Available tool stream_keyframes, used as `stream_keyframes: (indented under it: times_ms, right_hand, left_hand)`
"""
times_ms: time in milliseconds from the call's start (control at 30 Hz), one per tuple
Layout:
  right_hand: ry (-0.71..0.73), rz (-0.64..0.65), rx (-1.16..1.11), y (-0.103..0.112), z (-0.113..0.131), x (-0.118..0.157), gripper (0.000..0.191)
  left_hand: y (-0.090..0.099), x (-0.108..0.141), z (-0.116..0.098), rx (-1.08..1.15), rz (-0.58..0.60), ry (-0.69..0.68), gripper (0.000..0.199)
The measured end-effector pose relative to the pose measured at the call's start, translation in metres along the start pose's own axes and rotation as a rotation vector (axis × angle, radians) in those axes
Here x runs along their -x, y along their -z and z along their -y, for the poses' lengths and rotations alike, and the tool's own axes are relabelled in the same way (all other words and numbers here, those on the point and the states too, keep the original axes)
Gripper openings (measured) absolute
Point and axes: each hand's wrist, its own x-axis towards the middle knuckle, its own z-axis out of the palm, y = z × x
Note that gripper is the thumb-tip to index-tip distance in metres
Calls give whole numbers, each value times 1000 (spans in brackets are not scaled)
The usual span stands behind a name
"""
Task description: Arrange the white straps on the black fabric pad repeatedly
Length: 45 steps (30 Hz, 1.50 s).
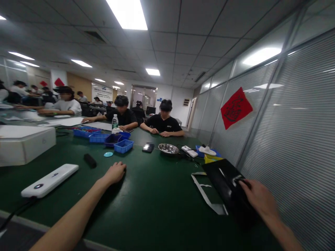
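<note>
My left hand (pixel 117 172) rests on the green tabletop (pixel 157 202) with its fingers curled in and closed. Whatever may lie under those fingers is hidden. On the right, my right hand (pixel 258 195) grips the edge of a flat, glossy black sheet-like piece (pixel 222 179), tilted above the table; I cannot tell its exact kind. Beside it, partly covered, lies a thin whitish frame-shaped piece (pixel 205 197). A short black cylindrical item (pixel 90 160) and a light-blue disc (pixel 108 154) lie beyond my left forearm.
A white power bank (pixel 49 181) with a cable lies left, near a white box (pixel 28 143). Blue trays (pixel 124 146), a water bottle (pixel 114 121), a phone (pixel 148 147), a metal bowl (pixel 168 149) and a yellow bin (pixel 211 159) stand farther back. Several people sit beyond; a glass partition stands right.
</note>
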Motion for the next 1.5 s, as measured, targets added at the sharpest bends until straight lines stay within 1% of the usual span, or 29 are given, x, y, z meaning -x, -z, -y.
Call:
stream_keyframes:
  times_ms: [67, 133, 233, 300, 333, 433, 567, 700, 867, 1067, 1233, 1300, 1367, 1433, 1500]
  right_hand:
    - [134, 75, -89, 2, 52, -4, 43]
    - [233, 128, -192, 1, 106, -4, 39]
    - [397, 276, -311, -10, 176, 2, 30]
    - [494, 377, -346, -21, 212, 6, 27]
    - [533, 420, -359, -28, 225, 9, 25]
    - [608, 525, -368, -46, 252, 14, 21]
    - [620, 588, -366, -61, 262, 17, 21]
    - [615, 602, -374, -69, 264, 21, 22]
    - [594, 619, -376, -75, 267, 28, 21]
    - [549, 598, -369, -76, 266, 34, 22]
    - [534, 591, -371, -72, 266, 37, 24]
    - [527, 588, -384, -66, 262, 35, 30]
    - [492, 565, -390, -58, 252, 32, 36]
    - [430, 522, -358, -47, 236, 29, 35]
    - [352, 469, -289, -36, 214, 28, 30]
  left_hand:
    - [0, 0, 0, 1, 6, 4, 28]
    - [1, 0, -1, -7, 13, 5, 28]
    - [2, 0, 0, -11, 25, 5, 28]
    - [2, 0, 1, -4, 31, -2, 30]
    - [2, 0, 2, 1, 33, -7, 31]
    - [3, 0, 3, 23, 28, -11, 32]
    - [6, -3, 1, 101, 19, -35, 32]
    - [10, -3, -6, 286, 27, -124, 36]
    - [19, 5, -19, 489, 133, -240, 52]
    - [30, 17, -38, 512, 229, -358, 68]
    - [26, 23, -53, 543, 276, -424, 70]
    - [23, 24, -57, 558, 285, -439, 71]
    - [20, 25, -59, 568, 287, -439, 72]
    - [17, 24, -59, 582, 290, -427, 73]
    - [15, 23, -58, 593, 299, -420, 73]
